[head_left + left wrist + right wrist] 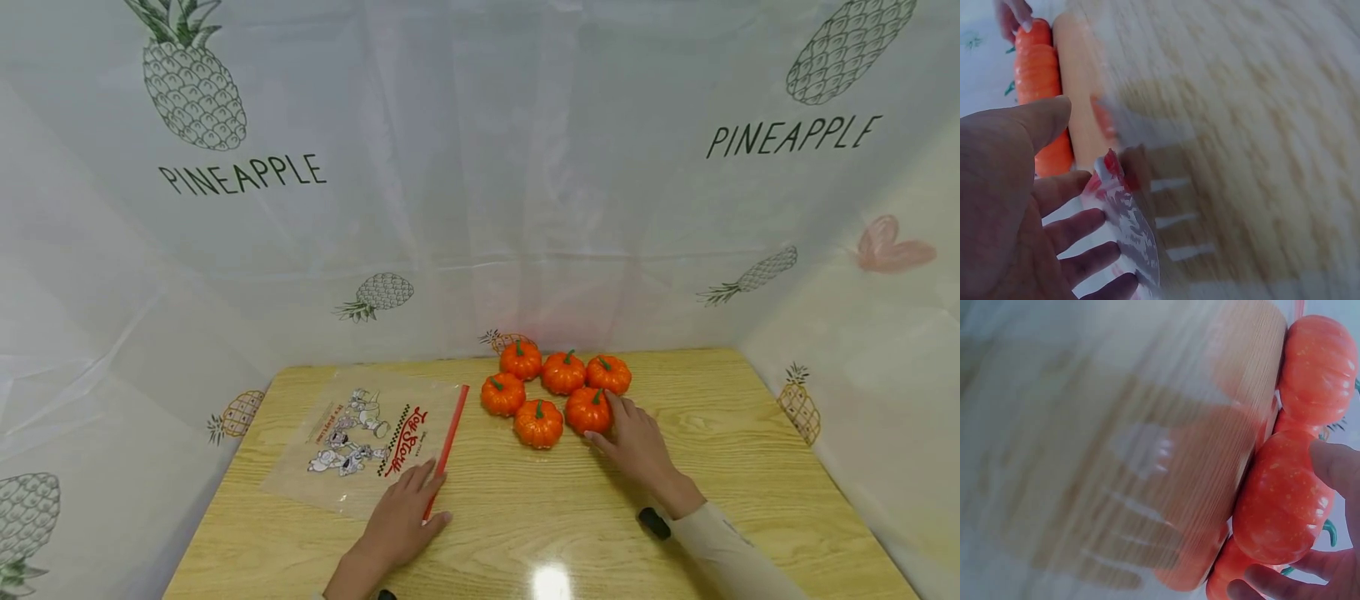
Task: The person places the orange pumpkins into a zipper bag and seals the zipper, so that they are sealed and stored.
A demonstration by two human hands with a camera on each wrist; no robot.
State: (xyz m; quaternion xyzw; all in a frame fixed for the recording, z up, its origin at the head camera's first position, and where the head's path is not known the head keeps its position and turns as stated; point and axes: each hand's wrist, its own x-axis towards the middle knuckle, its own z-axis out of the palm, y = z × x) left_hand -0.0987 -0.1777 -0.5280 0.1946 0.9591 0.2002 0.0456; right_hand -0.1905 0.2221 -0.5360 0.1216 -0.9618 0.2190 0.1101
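Toward the back of the table, several small orange toy pumpkins (539, 423) with green stems sit clustered together. My right hand (639, 442) has its thumb and fingers on either side of the front right pumpkin (587, 412). The right wrist view shows the thumb on one side of that pumpkin (1282, 503) and fingertips at the other. To the left lies a flat clear zip bag (318, 425) with cartoon print and a red slider strip (454, 429). My left hand (401, 517) rests on the bag's near corner, fingers extended and spread, fingertips at its edge (1125, 219).
The wooden table (517, 508) ends at the back against a white curtain (517, 183) printed with pineapples. More of the curtain hangs along both sides. Light reflects off the table's front. A dark wrist device (654, 523) sits at the right cuff.
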